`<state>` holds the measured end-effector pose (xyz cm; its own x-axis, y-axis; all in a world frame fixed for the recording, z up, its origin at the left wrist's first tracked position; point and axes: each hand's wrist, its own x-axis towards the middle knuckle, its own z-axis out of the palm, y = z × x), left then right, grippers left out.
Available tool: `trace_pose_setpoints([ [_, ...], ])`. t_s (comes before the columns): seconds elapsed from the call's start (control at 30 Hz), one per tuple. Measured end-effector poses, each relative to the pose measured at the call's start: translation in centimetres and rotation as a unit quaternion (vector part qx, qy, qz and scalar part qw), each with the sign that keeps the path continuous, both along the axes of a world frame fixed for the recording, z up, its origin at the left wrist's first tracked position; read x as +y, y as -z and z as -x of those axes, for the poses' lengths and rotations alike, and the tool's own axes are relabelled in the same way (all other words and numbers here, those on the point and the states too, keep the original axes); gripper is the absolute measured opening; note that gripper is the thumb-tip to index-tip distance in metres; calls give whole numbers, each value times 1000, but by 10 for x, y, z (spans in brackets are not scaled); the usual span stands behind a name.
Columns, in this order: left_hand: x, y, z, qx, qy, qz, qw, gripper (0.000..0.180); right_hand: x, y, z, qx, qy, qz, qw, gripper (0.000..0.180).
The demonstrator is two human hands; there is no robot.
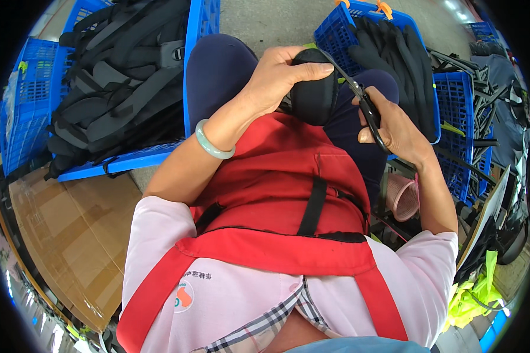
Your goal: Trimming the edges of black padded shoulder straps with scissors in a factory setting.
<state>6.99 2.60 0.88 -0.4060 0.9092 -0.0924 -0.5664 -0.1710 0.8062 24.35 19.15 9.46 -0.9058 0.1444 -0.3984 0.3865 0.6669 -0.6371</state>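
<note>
A black padded piece (314, 97), long axis upright, was gripped by the left hand (277, 79) over the lap; black scissors (365, 106), tips pointing up-left, were clasped by the right hand (394, 129) between blue crates (201, 35).

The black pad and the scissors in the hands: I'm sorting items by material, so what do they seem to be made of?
The black pad, held by the left hand, looks like matte woven fabric over soft padding: its rounded, bulging shape shows no shine. The scissors in the right hand look black throughout, with slim blades that are probably metal; whether the handle loops are plastic or coated cannot be told.
</note>
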Motion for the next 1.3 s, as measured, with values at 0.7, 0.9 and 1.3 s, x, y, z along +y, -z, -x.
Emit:
trace_pose_setpoints([
  [0.7, -1, 6, -4, 26, 32, 30, 999, 13, 5, -7, -3, -64, 15, -8, 998, 58],
  [0.9, 3, 3, -12, 145, 37, 41, 988, 19, 8, -20, -7, -84, 0, -17, 996, 59],
  [1.3, 13, -5, -31, 229, 115, 37, 966, 23, 17, -54, -13, -123, -28, -50, 991, 55],
])
